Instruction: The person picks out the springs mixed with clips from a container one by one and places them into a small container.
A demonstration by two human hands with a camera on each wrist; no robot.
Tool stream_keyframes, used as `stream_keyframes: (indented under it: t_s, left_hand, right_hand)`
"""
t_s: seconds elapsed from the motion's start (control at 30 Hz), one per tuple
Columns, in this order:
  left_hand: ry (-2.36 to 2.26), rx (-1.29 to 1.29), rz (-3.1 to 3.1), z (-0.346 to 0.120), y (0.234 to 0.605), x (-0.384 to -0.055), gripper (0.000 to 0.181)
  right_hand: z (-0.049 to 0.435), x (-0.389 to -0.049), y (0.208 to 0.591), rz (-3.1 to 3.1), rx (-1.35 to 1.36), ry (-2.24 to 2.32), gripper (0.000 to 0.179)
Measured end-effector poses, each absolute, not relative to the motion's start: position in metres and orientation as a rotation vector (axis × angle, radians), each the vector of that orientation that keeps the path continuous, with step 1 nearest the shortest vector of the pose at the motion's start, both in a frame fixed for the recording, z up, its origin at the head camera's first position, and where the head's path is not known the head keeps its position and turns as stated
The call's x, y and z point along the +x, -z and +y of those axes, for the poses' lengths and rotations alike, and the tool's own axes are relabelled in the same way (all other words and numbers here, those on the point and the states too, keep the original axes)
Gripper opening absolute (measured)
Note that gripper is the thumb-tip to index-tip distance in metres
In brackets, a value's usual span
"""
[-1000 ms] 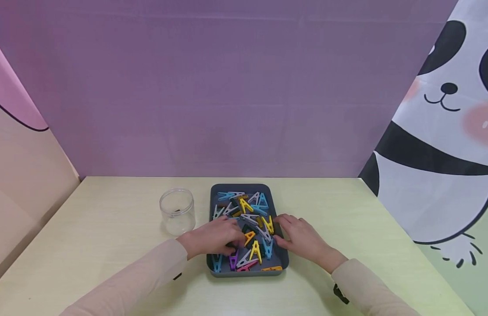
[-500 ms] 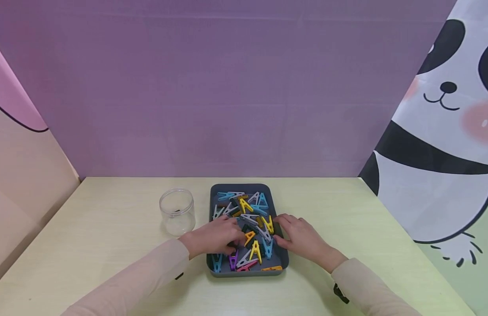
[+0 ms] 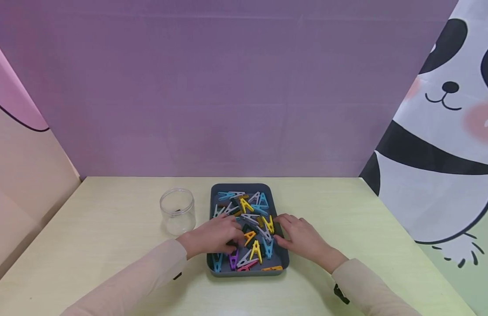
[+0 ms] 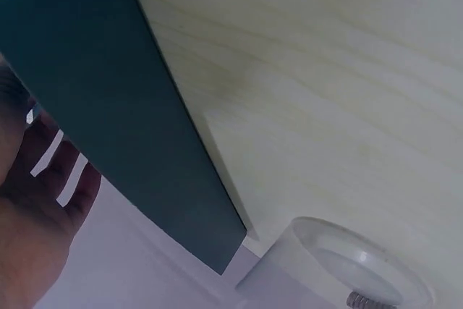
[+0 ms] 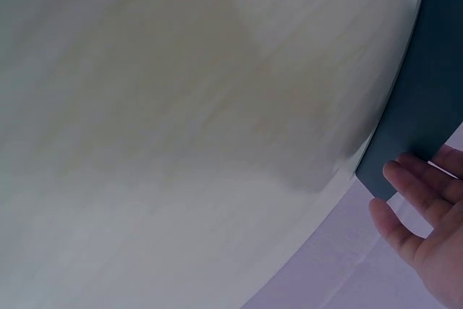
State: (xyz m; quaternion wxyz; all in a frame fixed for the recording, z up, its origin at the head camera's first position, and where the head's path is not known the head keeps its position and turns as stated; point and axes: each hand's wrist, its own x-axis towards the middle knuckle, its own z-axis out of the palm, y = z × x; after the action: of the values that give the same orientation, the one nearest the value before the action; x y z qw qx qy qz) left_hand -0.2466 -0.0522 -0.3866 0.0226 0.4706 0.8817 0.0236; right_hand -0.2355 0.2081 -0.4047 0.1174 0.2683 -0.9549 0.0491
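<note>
A dark grey tray (image 3: 247, 274) in the head view holds many plastic clips in yellow, blue, grey, purple, pink and orange. My left hand (image 3: 213, 236) reaches over its left rim, fingers bent down among the clips. A dark patch shows between thumb and fingers; whether a clip is pinched there is unclear. Just in front of that hand lie a purple clip (image 3: 233, 260) and a blue clip (image 3: 217, 263). At the right rim, my right hand (image 3: 303, 237) touches the tray with extended, slightly bent fingers. In the right wrist view its fingertips meet the tray wall (image 5: 416, 117).
A clear round jar (image 3: 178, 219) stands left of the tray, beyond my left forearm. One small ribbed thing (image 4: 369, 301) lies in it. The pale wooden table (image 3: 109, 228) ends at a purple backdrop (image 3: 228, 109).
Almost nothing differs. My left hand shifts very slightly among the clips, while the right hand stays at the tray's right rim.
</note>
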Motion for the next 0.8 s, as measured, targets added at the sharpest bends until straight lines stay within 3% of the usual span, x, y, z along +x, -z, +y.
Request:
stream_keyframes:
  t_s: [0.8]
  left_hand:
    - [-0.229,1.529,2.926,-0.085,0.352,-0.251,0.017]
  right_hand:
    - [0.208,-0.235,0.406,-2.794,0.772,-0.158,0.046]
